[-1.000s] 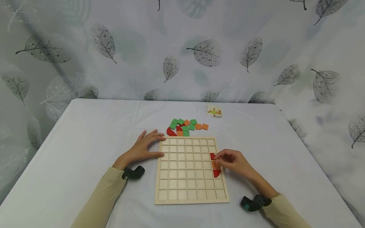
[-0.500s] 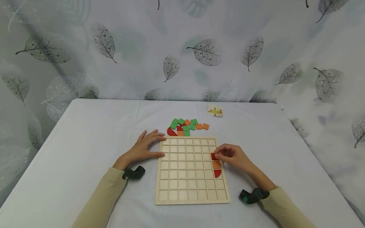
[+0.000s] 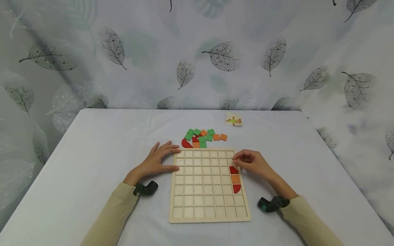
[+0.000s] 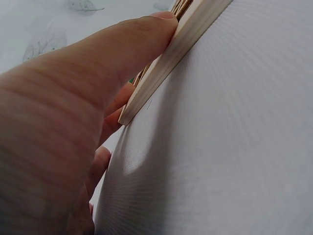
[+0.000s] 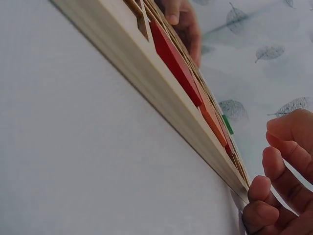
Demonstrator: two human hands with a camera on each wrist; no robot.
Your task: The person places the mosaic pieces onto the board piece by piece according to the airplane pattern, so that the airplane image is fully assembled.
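Worktop: a worktop [image 3: 92,153] covered with a plain white cloth is seen, its far edge set against the backdrop.
Backdrop: a pale curtain [image 3: 221,58] printed with grey skeleton leaves is hung behind and to both sides of the worktop.
Board: a wooden grid board [image 3: 203,205] of square cells is laid flat near the middle of the worktop, towards the near edge.
Placed pieces: in the right column of the board a red quarter-round piece [image 3: 233,170], an orange square [image 3: 235,178] and a second red quarter-round [image 3: 236,188] are seated one below the other, from far to near.
Loose pieces: a pile of green, orange and red tiles [image 3: 201,138] is gathered just beyond the far edge of the board.
Card: a small pattern card [image 3: 234,120] is lain further back and to the right; its coloured design is too small to be made out.
Left hand: the left hand [image 3: 157,160] is rested flat at the far left corner of the board, fingers spread and straight, the thumb pressed against the board's left edge.
Right hand: the right hand [image 3: 253,162] is held at the right edge of the board, just beside the far red piece; its fingers are loosely curled and nothing is seen held in them.
Writing: no legible lettering is shown on any item.
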